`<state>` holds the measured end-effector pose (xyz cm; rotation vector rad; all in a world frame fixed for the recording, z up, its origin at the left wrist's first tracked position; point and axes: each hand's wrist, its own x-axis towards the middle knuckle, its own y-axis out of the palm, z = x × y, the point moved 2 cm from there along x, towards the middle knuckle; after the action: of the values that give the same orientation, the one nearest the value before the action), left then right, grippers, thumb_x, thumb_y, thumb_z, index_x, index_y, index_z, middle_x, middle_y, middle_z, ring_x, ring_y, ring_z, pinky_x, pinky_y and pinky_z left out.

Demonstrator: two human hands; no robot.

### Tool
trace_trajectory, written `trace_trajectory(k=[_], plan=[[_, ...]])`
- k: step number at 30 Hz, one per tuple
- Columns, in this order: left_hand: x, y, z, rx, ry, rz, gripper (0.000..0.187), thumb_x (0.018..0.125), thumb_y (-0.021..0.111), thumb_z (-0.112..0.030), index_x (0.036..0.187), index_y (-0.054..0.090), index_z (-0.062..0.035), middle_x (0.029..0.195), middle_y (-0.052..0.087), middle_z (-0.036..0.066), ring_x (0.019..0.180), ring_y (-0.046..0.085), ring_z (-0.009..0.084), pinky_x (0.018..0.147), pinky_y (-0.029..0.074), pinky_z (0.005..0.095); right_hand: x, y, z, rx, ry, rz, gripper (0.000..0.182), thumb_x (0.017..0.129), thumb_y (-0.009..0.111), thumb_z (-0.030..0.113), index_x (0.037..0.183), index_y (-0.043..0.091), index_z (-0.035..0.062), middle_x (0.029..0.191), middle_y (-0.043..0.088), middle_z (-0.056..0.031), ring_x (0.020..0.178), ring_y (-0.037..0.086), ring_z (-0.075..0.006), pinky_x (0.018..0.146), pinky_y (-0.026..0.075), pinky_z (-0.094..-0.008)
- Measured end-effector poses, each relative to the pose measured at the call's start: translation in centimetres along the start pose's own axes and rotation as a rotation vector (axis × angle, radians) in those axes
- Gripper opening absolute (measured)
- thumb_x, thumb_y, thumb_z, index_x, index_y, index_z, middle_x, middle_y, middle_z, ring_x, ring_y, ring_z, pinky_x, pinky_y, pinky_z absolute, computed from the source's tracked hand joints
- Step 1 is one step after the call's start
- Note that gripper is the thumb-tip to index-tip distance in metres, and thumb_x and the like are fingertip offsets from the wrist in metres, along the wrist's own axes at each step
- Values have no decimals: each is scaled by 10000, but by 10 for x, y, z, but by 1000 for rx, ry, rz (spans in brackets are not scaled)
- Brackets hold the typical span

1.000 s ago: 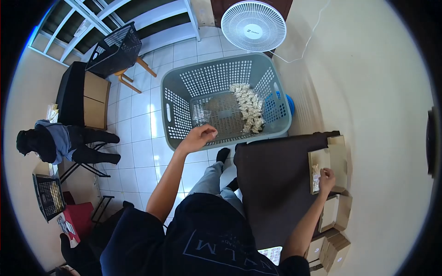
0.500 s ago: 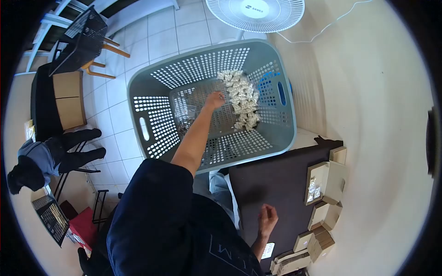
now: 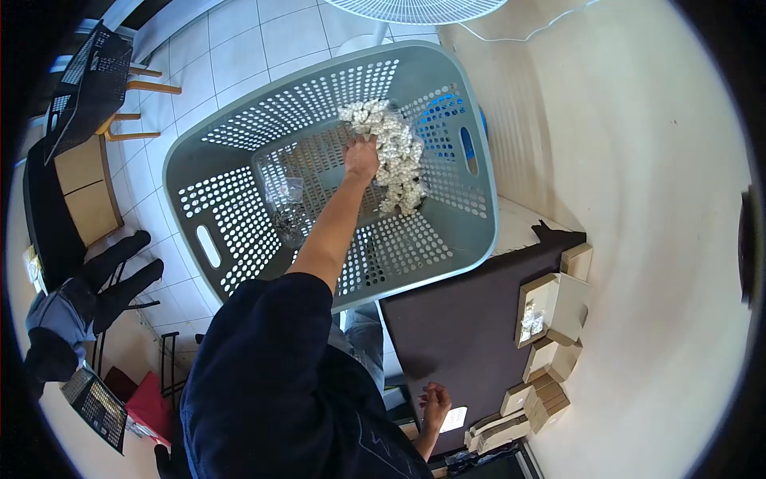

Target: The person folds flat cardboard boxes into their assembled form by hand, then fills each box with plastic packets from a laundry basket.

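A large grey-green perforated plastic basket [image 3: 319, 300] stands in front of me. Inside it, my left hand [image 3: 361, 158] reaches down to the left edge of a heap of small whitish packets [image 3: 399, 156], fingers apart and their tips partly lost against the heap. Left of that hand, a clear plastic bag [image 3: 283, 190] lies on the basket floor, close to some small dark pieces [image 3: 291, 223]. My right hand [image 3: 435, 405] hovers by a dark-covered table [image 3: 455, 335], fingers loosely bent, with nothing visible in it. A white card [image 3: 454, 419] lies beside it.
Open cardboard boxes [image 3: 553, 307] line the table's right side, one with silvery packets [image 3: 532, 319]. A white fan [image 3: 415, 8] stands behind the basket. A black crate [image 3: 88, 88] rests on a wooden stool at left. Another person [image 3: 64, 311] sits at far left.
My left hand has moved from the basket's middle to the edge of the whitish heap. My right hand is lower, near the card. The view has shifted, moving the basket left and up.
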<state>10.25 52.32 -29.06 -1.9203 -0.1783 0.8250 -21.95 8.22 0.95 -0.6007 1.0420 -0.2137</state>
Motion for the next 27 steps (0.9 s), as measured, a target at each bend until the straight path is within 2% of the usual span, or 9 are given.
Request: trace_trajectory(k=[4, 7, 9, 13, 15, 19, 22, 25, 27], plan=[[-7, 1, 2, 102, 59, -94, 271, 923, 532, -126, 1191, 548, -84, 1167, 601, 208, 1088, 576, 355, 907, 491, 500, -3, 6, 7, 26, -1, 40, 103, 913, 607, 122, 958, 660, 45, 851, 674, -65, 654, 631, -133, 505, 453, -246], [-16, -18, 15, -179, -68, 2, 355, 878, 548, -50, 1231, 571, -73, 1097, 657, 183, 1093, 599, 358, 907, 492, 458, 1, 8, 23, 27, -27, 46, 116, 915, 607, 133, 964, 660, 42, 832, 665, -59, 664, 628, -132, 512, 458, -247], [-34, -29, 28, -470, -102, 88, 291, 898, 582, -80, 1188, 555, -65, 1019, 671, 144, 941, 652, 294, 812, 523, 391, 4, 1, 29, 28, -92, 56, 136, 920, 605, 144, 978, 657, 33, 805, 655, -56, 669, 627, -132, 514, 457, -250], [-78, -58, 48, -882, -4, 160, 254, 925, 609, -109, 1159, 519, -72, 948, 656, 97, 885, 633, 211, 745, 514, 328, 14, -2, 72, -59, -236, 77, 158, 926, 605, 156, 997, 653, 23, 793, 644, -52, 658, 606, -123, 518, 459, -254], [-116, -88, 48, -1390, 59, 306, 249, 951, 582, -95, 1182, 490, -76, 947, 624, 63, 847, 611, 170, 710, 505, 305, 12, 3, 110, -113, -369, 70, 166, 927, 619, 163, 1003, 653, 20, 773, 626, -36, 657, 583, -109, 539, 467, -254], [-204, -152, 29, -1792, 183, 465, 260, 963, 552, -70, 1202, 452, -93, 1036, 603, 76, 927, 587, 180, 769, 492, 320, 3, 31, 180, 18, -642, 284, 207, 911, 666, 157, 1064, 643, 20, 855, 622, -21, 727, 578, -92, 573, 459, -244], [-274, -177, 4, -1994, 293, 552, 301, 954, 553, -71, 1223, 425, -112, 1114, 586, 84, 964, 578, 201, 816, 484, 359, -20, 53, 223, 232, -631, 519, 265, 913, 662, 135, 1138, 613, 4, 932, 633, -47, 773, 597, -102, 590, 453, -235], [-342, -185, -25, -2074, 379, 486, 317, 954, 549, -51, 1243, 421, -83, 1093, 588, 109, 946, 600, 198, 779, 497, 355, -54, 67, 243, 492, -649, 722, 267, 908, 660, 99, 1140, 603, -21, 952, 646, -64, 768, 596, -97, 593, 448, -220], [-381, -180, -36, -1900, 511, 439, 313, 949, 561, -56, 1232, 427, -73, 1077, 583, 94, 912, 597, 173, 792, 492, 331, -68, 65, 238, 584, -643, 770, 256, 903, 663, 86, 1126, 610, -26, 954, 649, -67, 746, 593, -96, 581, 445, -219]])
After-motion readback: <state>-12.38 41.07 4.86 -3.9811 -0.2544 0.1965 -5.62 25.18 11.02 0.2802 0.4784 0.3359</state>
